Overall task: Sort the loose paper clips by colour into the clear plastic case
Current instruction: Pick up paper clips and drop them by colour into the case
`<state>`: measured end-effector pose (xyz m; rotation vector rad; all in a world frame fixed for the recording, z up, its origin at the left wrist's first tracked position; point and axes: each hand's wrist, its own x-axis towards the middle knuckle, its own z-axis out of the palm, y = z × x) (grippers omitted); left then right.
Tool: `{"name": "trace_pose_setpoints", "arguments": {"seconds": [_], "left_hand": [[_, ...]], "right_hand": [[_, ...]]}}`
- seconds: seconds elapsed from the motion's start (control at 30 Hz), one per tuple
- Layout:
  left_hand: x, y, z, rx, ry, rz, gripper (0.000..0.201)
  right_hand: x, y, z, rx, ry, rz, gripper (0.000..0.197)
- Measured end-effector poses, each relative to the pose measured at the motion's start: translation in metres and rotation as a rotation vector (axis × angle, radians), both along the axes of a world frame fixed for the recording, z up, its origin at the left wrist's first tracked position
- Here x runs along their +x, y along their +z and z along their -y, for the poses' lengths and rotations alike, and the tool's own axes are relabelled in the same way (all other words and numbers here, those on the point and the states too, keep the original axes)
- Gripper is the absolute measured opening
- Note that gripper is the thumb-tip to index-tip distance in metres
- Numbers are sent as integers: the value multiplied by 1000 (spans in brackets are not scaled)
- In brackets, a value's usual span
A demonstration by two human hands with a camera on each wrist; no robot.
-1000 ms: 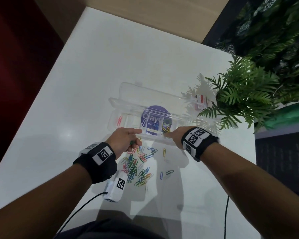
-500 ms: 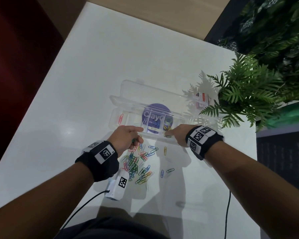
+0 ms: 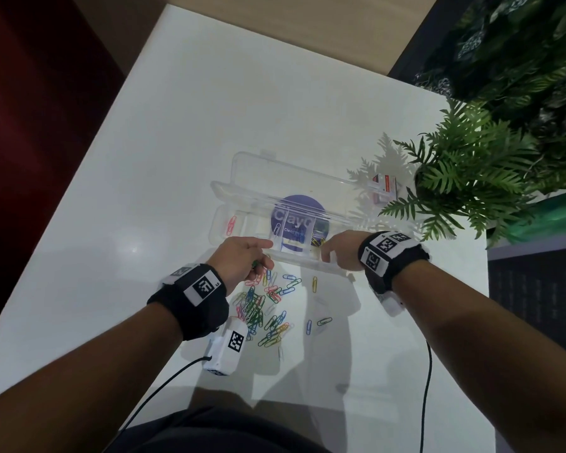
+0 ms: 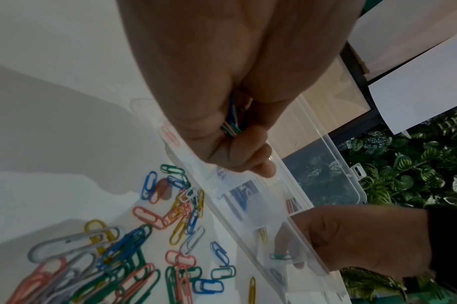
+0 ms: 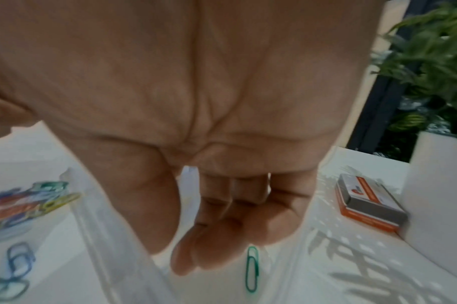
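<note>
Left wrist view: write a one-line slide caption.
Left hand grips a bunch of paper clips above the clear case; loose clips litter the table.

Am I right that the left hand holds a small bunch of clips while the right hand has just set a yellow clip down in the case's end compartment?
Nearly: the clip below the right hand in the case is green, not yellow, as the right wrist view shows. The left hand does hold a small bunch of clips.
</note>
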<state>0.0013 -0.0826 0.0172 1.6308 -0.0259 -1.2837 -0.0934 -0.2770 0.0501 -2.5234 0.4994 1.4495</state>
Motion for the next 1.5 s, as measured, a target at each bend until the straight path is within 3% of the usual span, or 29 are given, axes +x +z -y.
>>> {"name": "trace_pose_setpoints", "arguments": {"seconds": [0.27, 0.43, 0.53, 0.6, 0.73, 0.97, 1.17, 1.27, 1.37, 1.5], "left_hand": [[-3, 0, 0, 29, 36, -16, 27], [-4, 4, -1, 43, 51, -25, 28], [-4, 7, -1, 45, 49, -30, 28], [-5, 10, -3, 32, 61, -47, 27], [-6, 19, -4, -73, 108, -116, 23], [-12, 48, -3, -279, 226, -354, 24], [-21, 66, -10, -377, 222, -492, 41], [-24, 73, -13, -392, 209, -518, 52], [-28, 78, -15, -401, 201, -500, 56], [-32, 80, -21, -443, 147, -476, 59]], "right_hand": [[-11, 6, 4, 114, -189, 135, 28], [-24, -2, -2, 73, -281, 326, 12], [-33, 4, 5, 82, -424, 448, 9], [-40, 11, 15, -14, -523, 561, 10], [-51, 16, 25, -186, -562, 561, 16], [-56, 6, 12, -221, -580, 476, 23], [-62, 36, -13, -87, -711, 831, 11], [-59, 64, -51, 99, -689, 1014, 3], [-54, 83, -85, 262, -623, 1063, 6], [-46, 85, -110, 144, -406, 1005, 22]]}}
